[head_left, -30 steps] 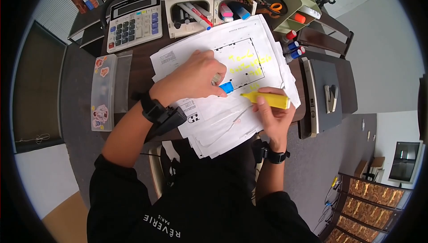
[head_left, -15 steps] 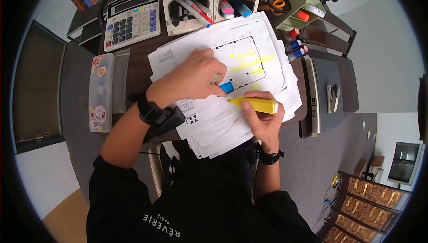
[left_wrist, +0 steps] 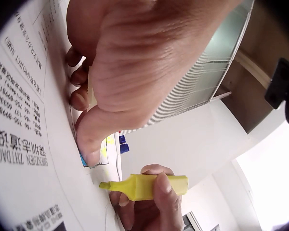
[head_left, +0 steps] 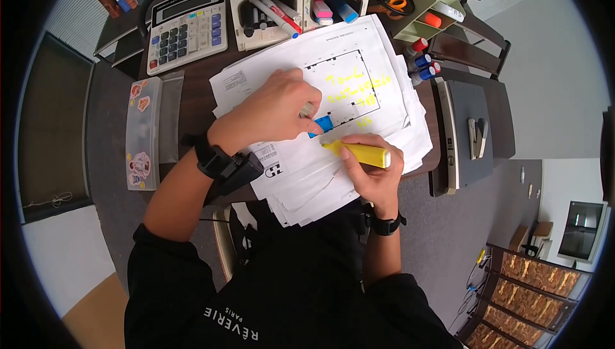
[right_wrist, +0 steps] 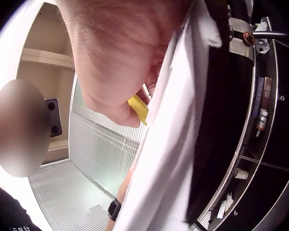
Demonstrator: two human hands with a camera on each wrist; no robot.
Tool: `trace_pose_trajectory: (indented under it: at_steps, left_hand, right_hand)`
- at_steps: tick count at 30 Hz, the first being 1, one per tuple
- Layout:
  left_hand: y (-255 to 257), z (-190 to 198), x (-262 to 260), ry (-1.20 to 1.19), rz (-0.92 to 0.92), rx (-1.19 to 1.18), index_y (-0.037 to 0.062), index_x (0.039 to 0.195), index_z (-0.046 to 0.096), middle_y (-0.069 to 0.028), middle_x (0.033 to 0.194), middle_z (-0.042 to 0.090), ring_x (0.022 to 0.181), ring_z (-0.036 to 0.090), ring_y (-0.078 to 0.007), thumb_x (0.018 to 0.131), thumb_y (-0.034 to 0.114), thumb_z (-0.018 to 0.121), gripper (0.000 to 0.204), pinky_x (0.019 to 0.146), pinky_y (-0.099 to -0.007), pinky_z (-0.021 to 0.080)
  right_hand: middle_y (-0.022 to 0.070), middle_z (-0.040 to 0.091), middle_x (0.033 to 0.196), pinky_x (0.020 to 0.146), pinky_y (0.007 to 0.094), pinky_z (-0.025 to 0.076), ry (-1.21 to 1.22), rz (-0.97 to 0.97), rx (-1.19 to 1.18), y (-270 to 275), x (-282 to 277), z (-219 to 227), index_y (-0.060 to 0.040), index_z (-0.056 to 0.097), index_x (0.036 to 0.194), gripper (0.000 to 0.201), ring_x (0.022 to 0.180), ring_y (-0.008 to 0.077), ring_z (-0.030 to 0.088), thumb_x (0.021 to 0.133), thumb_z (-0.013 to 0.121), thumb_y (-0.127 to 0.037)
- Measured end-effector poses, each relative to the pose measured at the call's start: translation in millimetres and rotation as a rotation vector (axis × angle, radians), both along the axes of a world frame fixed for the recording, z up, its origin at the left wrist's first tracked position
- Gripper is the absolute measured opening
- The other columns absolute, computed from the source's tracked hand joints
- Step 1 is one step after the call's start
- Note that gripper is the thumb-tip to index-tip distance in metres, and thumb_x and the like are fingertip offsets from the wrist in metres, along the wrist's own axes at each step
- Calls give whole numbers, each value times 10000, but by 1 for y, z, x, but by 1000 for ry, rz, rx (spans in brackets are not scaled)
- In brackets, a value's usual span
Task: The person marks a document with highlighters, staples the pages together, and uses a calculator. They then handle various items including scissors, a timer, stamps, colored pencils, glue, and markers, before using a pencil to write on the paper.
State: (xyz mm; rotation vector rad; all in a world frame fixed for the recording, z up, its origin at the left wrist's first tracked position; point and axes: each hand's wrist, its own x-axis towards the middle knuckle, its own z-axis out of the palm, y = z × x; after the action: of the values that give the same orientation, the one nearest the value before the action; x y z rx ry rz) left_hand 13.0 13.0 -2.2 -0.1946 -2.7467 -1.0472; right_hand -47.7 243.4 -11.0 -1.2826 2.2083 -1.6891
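Observation:
My right hand grips an uncapped yellow highlighter between thumb and fingers. Its tip is close over the top sheet, just below a flat blue rectangle. The thumb of my left hand rests on that blue rectangle and covers part of it. In the left wrist view, the fingers curl round a small pale piece, mostly hidden by the hand. Under both hands lies a stack of printed papers, the top one a floor plan with yellow handwriting.
At the back stand a calculator and a pen organizer. Markers stand right of the papers, beside a dark laptop bearing a stapler. A clear stickered box lies at the left.
My right hand has moved left with the highlighter, bringing its tip beside the left thumb. The left hand stays nearly in place, and a little more of the blue rectangle shows below its thumb.

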Motion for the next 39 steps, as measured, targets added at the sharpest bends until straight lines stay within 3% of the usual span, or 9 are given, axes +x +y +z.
trace_pose_trajectory:
  at_steps: [16, 19, 21, 24, 31, 39]
  left_hand:
    - [1, 2, 0, -14, 5, -12, 54, 701, 630, -70, 647, 560, 803, 520, -258, 666, 191, 895, 300, 746, -372, 416]
    - [1, -4, -1, 12, 6, -8, 55, 701, 631, -67, 661, 578, 808, 525, -259, 667, 188, 894, 296, 758, -375, 422]
    - [1, -2, -1, 0, 5, -10, 55, 703, 633, -65, 668, 586, 812, 528, -260, 668, 187, 893, 294, 763, -376, 425]
    - [1, -2, -1, -8, 5, -16, 54, 710, 635, -65, 677, 590, 818, 534, -263, 669, 186, 893, 293, 769, -379, 428]
    - [2, -1, 1, 1, 36, -16, 56, 714, 628, -80, 684, 565, 817, 530, -266, 671, 192, 895, 302, 768, -382, 426]
    - [1, -1, 0, -17, 2, -10, 58, 712, 625, -72, 685, 572, 813, 528, -265, 673, 198, 895, 306, 763, -385, 424]
  right_hand:
    - [92, 756, 863, 646, 272, 556, -61, -3, 2, 2, 0, -4, -11, 710, 953, 144, 706, 183, 731, 848, 786, -74]
    - [88, 736, 840, 607, 261, 534, -182, 37, -106, 7, -3, -12, 0, 688, 1016, 180, 663, 152, 693, 894, 766, -107]
    - [84, 703, 813, 578, 249, 501, -440, 110, -82, 9, -3, -8, 9, 646, 1104, 238, 639, 116, 638, 943, 726, -146]
    - [79, 676, 793, 565, 241, 470, -424, 150, -90, 6, -3, -8, 10, 609, 1162, 245, 637, 97, 602, 970, 681, -124]
    - [80, 678, 795, 619, 243, 492, -322, 210, -191, 8, -5, -5, 10, 623, 1130, 206, 661, 120, 620, 940, 666, -54]
    - [116, 735, 874, 620, 257, 539, -446, 86, -72, 10, -1, -1, 23, 681, 1049, 176, 680, 138, 693, 898, 739, -47]
